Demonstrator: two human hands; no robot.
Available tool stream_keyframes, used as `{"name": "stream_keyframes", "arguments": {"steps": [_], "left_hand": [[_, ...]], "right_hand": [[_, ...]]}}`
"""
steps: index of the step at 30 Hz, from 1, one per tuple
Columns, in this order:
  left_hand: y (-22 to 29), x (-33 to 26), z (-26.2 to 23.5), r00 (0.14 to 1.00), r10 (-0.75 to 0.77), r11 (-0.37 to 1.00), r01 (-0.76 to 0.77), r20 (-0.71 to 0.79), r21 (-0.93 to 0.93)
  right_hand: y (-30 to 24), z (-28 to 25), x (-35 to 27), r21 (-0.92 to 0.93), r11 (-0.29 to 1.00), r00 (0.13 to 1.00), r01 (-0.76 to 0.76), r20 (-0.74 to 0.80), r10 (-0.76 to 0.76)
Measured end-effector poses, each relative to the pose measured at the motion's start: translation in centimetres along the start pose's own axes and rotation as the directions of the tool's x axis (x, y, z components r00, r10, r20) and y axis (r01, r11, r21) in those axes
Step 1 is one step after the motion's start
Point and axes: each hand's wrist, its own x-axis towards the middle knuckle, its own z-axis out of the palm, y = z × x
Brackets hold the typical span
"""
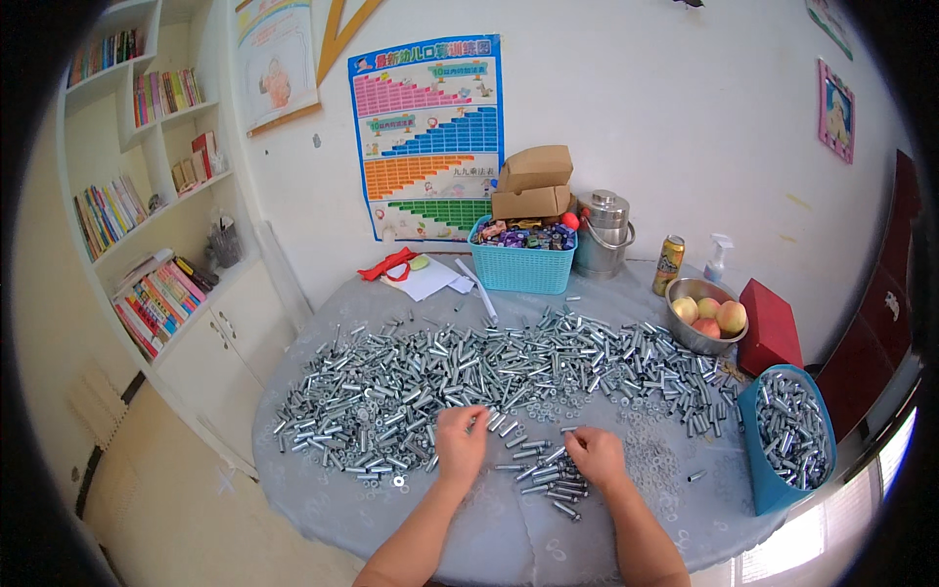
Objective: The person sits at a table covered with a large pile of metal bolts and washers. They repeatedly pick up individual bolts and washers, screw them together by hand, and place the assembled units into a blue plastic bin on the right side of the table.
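A wide heap of silvery metal sleeves and bolts covers the middle of the round table. My left hand is closed in a pinch at the heap's near edge; what its fingertips hold, if anything, is too small to make out. To its right, my right hand pinches a short metal bolt, whose end shows at the fingertips. Between my hands and nearer to me lies a smaller group of bolts, several with wider heads. Loose flat washers are scattered right of my right hand.
At right stand a blue basket full of metal sleeves, a red box and a steel bowl of fruit. Behind the heap are a turquoise basket of small packets, a metal canister, a can and papers.
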Motion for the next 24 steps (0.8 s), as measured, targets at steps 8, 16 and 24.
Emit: {"name": "stream_keyframes", "arguments": {"steps": [8,16,24], "left_hand": [[-2.1,2.7,0.1,0.984,0.099,0.903,-0.152,0.148,0.401],[-3.8,5.2,2.2,0.881,0.199,0.755,-0.418,0.43,0.506],[-5.0,5.0,0.6,0.916,0.089,0.983,-0.144,0.392,0.114]], "right_hand": [[0.7,0.2,0.1,-0.09,0.996,0.994,0.016,-0.104,-0.026],[0.8,0.0,-0.2,-0.018,0.999,0.991,0.041,-0.124,-0.043],[1.3,0.7,-0.2,0.031,0.994,0.989,0.105,-0.106,-0.101]]}}
